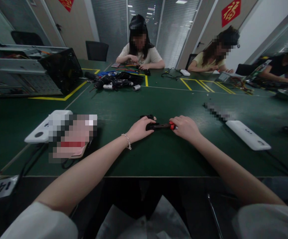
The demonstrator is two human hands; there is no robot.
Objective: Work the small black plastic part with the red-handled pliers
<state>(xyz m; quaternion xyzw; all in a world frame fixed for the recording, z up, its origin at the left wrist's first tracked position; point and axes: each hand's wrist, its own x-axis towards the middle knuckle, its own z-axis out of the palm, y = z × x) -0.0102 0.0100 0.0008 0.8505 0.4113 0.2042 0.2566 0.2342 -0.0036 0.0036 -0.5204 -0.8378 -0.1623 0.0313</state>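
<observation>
In the head view, the right hand [186, 128], right of the frame's centre, is closed around the red-handled pliers [162, 126], probably so that their tip points left. At the centre, the left hand [140, 128] pinches a small black part [148, 127] over the worktop [139, 162], perhaps for steadiness; whether the pliers touch it, I cannot tell.

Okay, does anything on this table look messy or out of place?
Mostly the heap of dark cables beyond the left hand, jumbled rather than coiled; also the computer case at far left, opened with its insides showing.
</observation>
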